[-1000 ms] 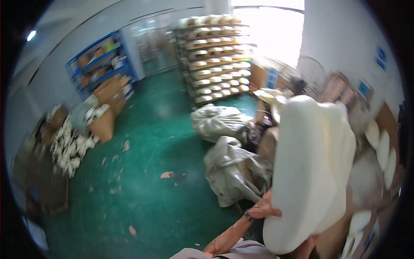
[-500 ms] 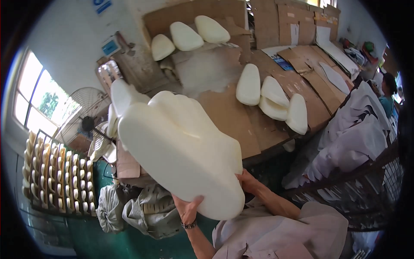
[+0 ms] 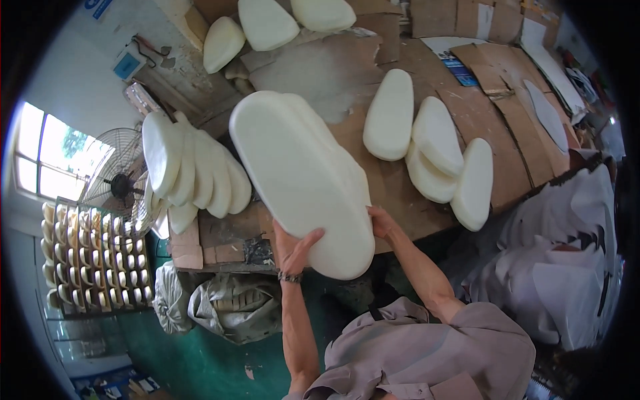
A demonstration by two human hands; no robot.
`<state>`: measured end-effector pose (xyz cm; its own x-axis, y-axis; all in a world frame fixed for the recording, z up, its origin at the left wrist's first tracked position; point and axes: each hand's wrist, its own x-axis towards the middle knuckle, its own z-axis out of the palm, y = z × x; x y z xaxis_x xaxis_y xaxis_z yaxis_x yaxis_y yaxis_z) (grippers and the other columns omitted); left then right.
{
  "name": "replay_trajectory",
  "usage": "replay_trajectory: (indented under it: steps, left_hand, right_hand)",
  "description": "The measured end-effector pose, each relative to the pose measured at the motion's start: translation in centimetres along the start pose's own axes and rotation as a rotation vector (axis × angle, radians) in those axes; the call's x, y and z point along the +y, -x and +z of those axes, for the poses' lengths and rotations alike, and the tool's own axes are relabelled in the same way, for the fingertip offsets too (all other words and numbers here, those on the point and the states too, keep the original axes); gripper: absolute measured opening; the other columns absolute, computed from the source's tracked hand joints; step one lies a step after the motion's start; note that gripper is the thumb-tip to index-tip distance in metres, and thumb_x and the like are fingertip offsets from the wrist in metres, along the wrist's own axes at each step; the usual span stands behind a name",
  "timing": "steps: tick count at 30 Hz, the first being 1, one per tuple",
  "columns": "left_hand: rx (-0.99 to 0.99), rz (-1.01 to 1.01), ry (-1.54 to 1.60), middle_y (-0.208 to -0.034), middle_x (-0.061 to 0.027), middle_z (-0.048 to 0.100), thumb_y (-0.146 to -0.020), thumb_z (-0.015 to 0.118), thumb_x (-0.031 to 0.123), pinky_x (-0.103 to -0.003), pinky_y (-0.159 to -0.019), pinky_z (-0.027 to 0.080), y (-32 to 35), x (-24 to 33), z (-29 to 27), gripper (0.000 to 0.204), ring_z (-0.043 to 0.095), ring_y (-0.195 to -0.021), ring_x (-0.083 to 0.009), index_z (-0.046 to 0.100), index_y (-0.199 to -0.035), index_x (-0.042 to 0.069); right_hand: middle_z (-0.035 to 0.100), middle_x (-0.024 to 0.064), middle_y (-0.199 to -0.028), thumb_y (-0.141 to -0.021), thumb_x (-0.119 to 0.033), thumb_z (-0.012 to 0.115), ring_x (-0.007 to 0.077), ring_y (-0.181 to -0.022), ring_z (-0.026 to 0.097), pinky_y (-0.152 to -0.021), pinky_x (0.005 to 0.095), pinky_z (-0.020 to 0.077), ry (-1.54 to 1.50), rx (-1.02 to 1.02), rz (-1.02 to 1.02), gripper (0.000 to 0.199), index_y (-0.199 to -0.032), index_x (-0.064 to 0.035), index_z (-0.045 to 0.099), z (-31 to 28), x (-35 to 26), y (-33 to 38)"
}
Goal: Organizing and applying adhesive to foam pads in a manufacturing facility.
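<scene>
A long, cream-coloured foam pad (image 3: 303, 193) with rounded ends is tilted over the near part of the table. My left hand (image 3: 293, 248) grips its near left side, thumb pressed on the upper face and fingers hidden beneath. At the right edge, my right hand (image 3: 382, 222) is closed on it, its fingers partly hidden. Another pale edge shows behind the pad's right side; I cannot tell whether it is a second pad or part of the same one. To the left, several similar pads (image 3: 197, 167) lean overlapped in a row on the table.
Cardboard (image 3: 347, 157) covers the table. More pads (image 3: 389, 117) lie at the right and the back (image 3: 267, 25). A fan (image 3: 120, 185) and a rack of pale pieces (image 3: 97, 260) stand left, sacks (image 3: 237, 307) below. Pale sheets (image 3: 547, 247) hang at the right.
The held pad has moved away from the overlapped row, which now shows fully at the left. Both hands have moved up in the picture with it, and the view has shifted.
</scene>
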<state>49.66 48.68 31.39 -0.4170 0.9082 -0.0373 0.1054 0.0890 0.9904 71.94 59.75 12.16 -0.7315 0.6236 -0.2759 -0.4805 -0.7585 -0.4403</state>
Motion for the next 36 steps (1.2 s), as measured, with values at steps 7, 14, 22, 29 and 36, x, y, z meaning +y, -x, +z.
replay_trajectory:
  steps: [7, 14, 22, 29, 36]
  left_hand:
    - [0.056, 0.053, -0.466, -0.135, -0.0237, 0.053, -0.055, 0.094, 0.035, -0.044, -0.108, 0.042, -7.3, -9.9, 1.3, 0.110, 0.052, -0.125, -0.0379, 0.040, -0.143, -0.001]
    - [0.129, -0.127, -0.370, -0.143, -0.0323, 0.041, -0.050, 0.091, 0.054, -0.049, -0.113, 0.035, -6.5, -12.8, -0.3, 0.140, 0.041, -0.133, -0.0465, 0.016, -0.156, 0.002]
    - [0.277, -0.152, 0.034, -0.133, -0.0348, 0.054, -0.060, 0.084, 0.054, -0.044, -0.106, 0.044, 0.0, -13.1, -1.1, 0.123, 0.055, -0.122, -0.0454, 0.024, -0.149, -0.006]
    - [-0.007, -0.122, 0.079, -0.116, -0.0257, 0.067, -0.055, 0.087, 0.051, -0.047, -0.098, 0.048, -1.4, -18.8, -1.7, 0.103, 0.063, -0.111, -0.0424, 0.045, -0.136, 0.003]
    - [-0.156, -0.228, -0.024, -0.134, -0.0312, 0.054, -0.048, 0.093, 0.047, -0.047, -0.109, 0.040, -1.3, -16.0, -0.4, 0.125, 0.051, -0.127, -0.0454, 0.034, -0.144, -0.007]
  right_hand:
    - [0.060, 0.0076, -0.131, -0.099, -0.044, 0.055, 0.0208, -0.115, 0.058, -0.091, 0.0374, 0.0480, 0.612, 0.416, -0.004, 0.054, -0.143, -0.0120, 0.051, -9.0, 2.7, -2.2]
    - [0.052, 0.0142, -0.141, -0.103, -0.040, 0.056, 0.0241, -0.127, 0.050, -0.109, 0.0383, 0.0379, 0.853, 0.212, -0.142, 0.063, -0.146, 0.0032, 0.040, 5.1, 3.3, -1.1]
    - [0.053, 0.0191, -0.139, -0.100, -0.028, 0.062, 0.0303, -0.119, 0.057, -0.103, 0.0426, 0.0480, 1.031, 0.316, -0.116, 0.056, -0.144, 0.0029, 0.045, 11.0, 3.6, -1.0]
    - [0.055, 0.0203, -0.136, -0.099, -0.028, 0.063, 0.0307, -0.117, 0.059, -0.101, 0.0440, 0.0493, 1.035, 0.172, 0.042, 0.055, -0.141, 0.0036, 0.047, 12.2, 6.3, -6.3]
    - [0.056, 0.0215, -0.133, -0.097, -0.028, 0.063, 0.0311, -0.115, 0.060, -0.099, 0.0453, 0.0507, 0.986, 0.164, 0.148, 0.054, -0.138, 0.0043, 0.049, 10.7, 9.1, -7.2]
